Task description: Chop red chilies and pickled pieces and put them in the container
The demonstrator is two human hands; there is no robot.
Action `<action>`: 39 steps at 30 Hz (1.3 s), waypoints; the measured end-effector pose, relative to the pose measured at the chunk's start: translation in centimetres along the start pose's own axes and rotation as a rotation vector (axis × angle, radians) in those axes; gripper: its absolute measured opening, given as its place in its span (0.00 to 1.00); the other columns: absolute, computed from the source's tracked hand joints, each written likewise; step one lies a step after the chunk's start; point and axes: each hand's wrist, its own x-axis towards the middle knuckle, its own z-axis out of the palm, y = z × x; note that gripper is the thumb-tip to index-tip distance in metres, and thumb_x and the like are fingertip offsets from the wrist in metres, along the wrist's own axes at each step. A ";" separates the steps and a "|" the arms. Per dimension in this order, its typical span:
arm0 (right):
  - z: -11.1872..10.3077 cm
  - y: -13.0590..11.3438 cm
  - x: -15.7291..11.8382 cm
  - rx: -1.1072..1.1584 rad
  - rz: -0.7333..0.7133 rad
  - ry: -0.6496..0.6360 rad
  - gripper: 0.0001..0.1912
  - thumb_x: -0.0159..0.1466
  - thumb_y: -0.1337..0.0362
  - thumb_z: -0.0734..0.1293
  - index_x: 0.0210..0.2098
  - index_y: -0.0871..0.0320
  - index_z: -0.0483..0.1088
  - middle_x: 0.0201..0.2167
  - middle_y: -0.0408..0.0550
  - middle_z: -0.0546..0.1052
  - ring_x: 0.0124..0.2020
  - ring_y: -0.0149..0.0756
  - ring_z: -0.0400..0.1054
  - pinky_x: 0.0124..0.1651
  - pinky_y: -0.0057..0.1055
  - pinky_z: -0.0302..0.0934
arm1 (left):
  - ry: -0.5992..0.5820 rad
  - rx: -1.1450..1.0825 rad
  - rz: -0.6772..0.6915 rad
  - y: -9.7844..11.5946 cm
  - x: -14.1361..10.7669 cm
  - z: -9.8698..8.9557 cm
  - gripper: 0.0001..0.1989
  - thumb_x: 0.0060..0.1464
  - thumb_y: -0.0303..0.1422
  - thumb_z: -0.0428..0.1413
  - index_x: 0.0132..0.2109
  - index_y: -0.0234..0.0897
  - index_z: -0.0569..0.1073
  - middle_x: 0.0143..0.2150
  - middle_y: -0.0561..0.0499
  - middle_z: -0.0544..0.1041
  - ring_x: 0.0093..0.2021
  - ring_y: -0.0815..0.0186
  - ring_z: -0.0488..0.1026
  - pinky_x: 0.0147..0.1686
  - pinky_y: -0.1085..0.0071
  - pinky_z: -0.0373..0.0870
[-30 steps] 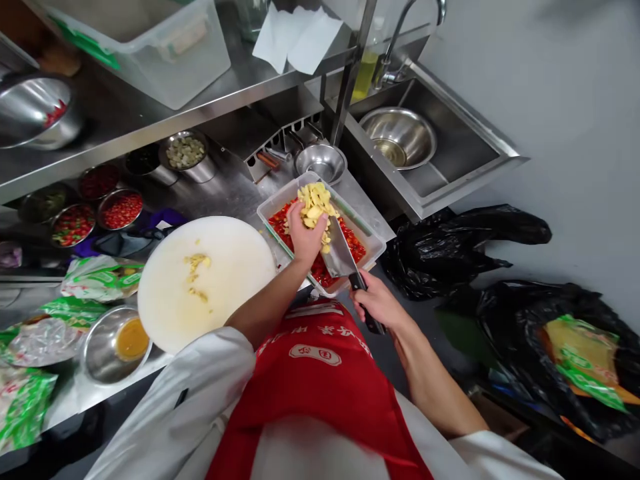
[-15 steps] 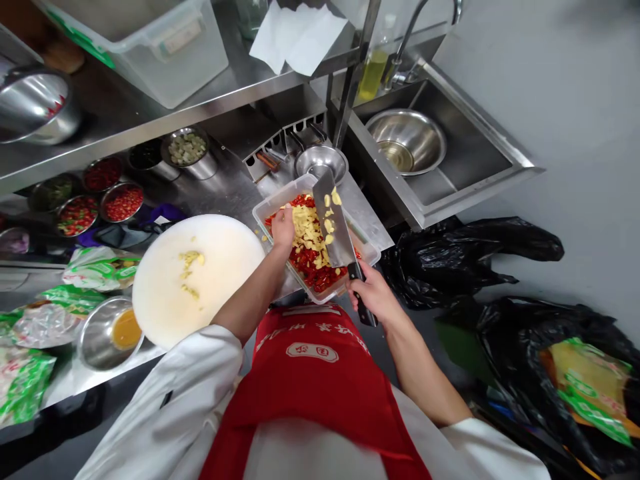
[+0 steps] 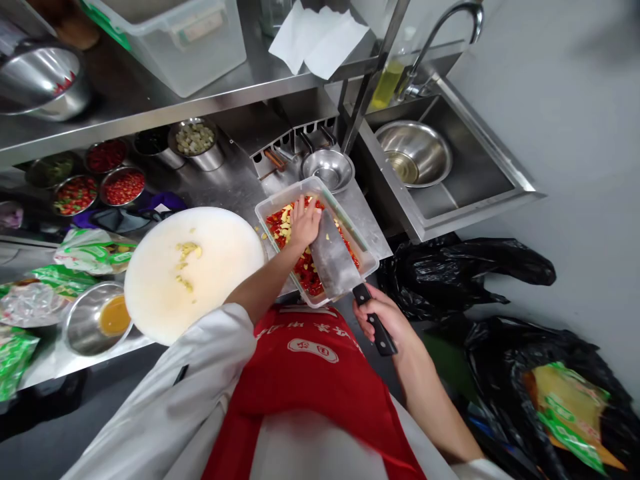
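Note:
My right hand (image 3: pixel 384 316) is wrapped around the black handle of a cleaver (image 3: pixel 334 257). Its broad blade lies tilted over a clear plastic container (image 3: pixel 369 261), with a few pale yellow bits stuck to it. My left hand (image 3: pixel 305 224) reaches over the same container, fingers stretched out, at the blade's far end; whether it touches the blade I cannot tell. Red chillies (image 3: pixel 310 277) fill the container, and pale yellow slices (image 3: pixel 285 223) lie on them, partly hidden by my left hand. Left of it, a round white chopping board (image 3: pixel 225 267) carries some yellow scraps (image 3: pixel 186 257).
A metal bowl (image 3: pixel 327 170) sits just behind the container. At the right are a sink (image 3: pixel 475 193) and black bags (image 3: pixel 450 273). A steel shelf (image 3: pixel 165 103) overhangs the counter. Left stand tubs of chopped chillies (image 3: pixel 123 187) and a bowl of orange liquid (image 3: pixel 83 333).
My left hand has moved right across the container to the blade, its fingers now spread. The cleaver lies flatter, most slices are gone from its face, and my right hand is slightly lower.

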 end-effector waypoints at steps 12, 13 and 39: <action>-2.7 0.5 -5.1 -0.011 -0.154 0.236 0.11 0.50 0.63 0.67 0.30 0.53 0.60 0.19 0.35 0.65 0.11 0.25 0.54 0.11 0.24 0.53 | -0.399 0.294 0.116 -1.1 -3.8 1.6 0.22 0.51 0.30 0.60 0.54 0.40 0.74 0.62 0.34 0.63 0.60 0.38 0.62 0.53 0.38 0.64; -2.9 0.5 -5.1 -0.015 -0.165 0.249 0.10 0.51 0.63 0.67 0.30 0.53 0.61 0.19 0.35 0.65 0.11 0.25 0.54 0.12 0.24 0.53 | -0.414 0.307 0.189 -0.7 -5.2 2.0 0.17 0.53 0.27 0.58 0.51 0.39 0.75 0.59 0.35 0.65 0.59 0.40 0.63 0.52 0.40 0.66; 8.4 7.0 6.8 -0.394 0.014 -0.239 0.14 0.58 0.54 0.70 0.37 0.55 0.65 0.21 0.36 0.68 0.18 0.28 0.62 0.20 0.25 0.58 | 0.148 -0.002 -0.268 -29.1 -8.4 -19.7 0.23 0.53 0.44 0.58 0.53 0.38 0.74 0.69 0.43 0.60 0.72 0.50 0.46 0.68 0.47 0.38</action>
